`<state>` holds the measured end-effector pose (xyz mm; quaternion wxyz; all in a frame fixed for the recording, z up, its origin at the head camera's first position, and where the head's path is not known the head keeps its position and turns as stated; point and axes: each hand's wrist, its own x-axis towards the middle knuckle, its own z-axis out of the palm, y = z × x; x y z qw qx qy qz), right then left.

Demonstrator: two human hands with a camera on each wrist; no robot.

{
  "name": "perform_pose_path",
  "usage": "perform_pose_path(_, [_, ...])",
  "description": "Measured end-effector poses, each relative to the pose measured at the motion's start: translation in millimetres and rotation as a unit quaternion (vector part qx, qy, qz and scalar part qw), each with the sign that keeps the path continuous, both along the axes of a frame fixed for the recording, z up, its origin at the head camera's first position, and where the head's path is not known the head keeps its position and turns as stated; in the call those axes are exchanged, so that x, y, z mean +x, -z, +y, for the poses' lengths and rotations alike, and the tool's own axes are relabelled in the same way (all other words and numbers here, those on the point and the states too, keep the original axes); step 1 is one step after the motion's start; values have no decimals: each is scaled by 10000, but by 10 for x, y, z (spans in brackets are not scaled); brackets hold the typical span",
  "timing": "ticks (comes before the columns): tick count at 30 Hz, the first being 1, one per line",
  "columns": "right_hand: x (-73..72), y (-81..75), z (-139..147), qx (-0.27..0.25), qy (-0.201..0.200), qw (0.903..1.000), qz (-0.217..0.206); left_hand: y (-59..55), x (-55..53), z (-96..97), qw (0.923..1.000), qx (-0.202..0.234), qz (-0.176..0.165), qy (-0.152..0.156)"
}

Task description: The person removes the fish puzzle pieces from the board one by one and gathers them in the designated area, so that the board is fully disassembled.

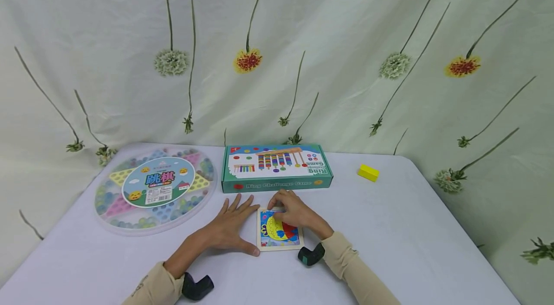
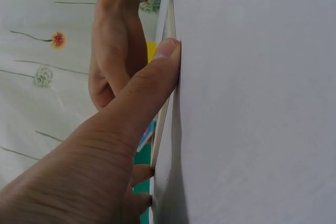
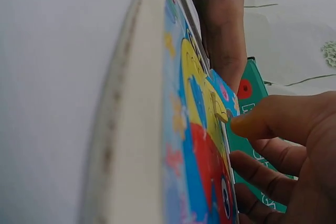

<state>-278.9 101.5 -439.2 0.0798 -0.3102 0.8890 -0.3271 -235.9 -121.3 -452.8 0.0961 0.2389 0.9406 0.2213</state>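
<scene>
A square jigsaw puzzle (image 1: 277, 242) with a yellow and red fish picture in a pale frame lies on the table. My left hand (image 1: 231, 228) rests at its left side, fingers spread, with the thumb (image 2: 165, 51) against the frame's near edge and the index fingertip by the far corner. Over the puzzle's far left part, my right hand (image 1: 294, 211) pinches a puzzle piece (image 3: 223, 90) between thumb and fingers. That piece stands tilted up from the picture, a yellow tab showing near the thumb; the fingers partly cover it in the head view.
Behind the puzzle stands a green Ring Challenge Game box (image 1: 277, 184). A round Chinese checkers set (image 1: 157, 182) with marbles lies at the left. Toward the back right is a yellow block (image 1: 368, 172). A flowered cloth (image 1: 346, 31) hangs behind the table.
</scene>
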Motion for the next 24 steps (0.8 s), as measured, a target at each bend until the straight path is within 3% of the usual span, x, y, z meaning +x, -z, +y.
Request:
perform_pose_path(5, [8, -5, 12, -436, 68, 9984, -350, -5, 4, -4, 10000, 31, -9, 16])
perform_pose_path(15, [-15, -3, 42, -990, -46, 9939, -479, -35, 12, 1, 10000, 58, -24, -19])
perform_pose_path(24, [8, -10, 13, -913, 19, 9939, -614, -7, 9, -7, 10000, 65, -31, -40])
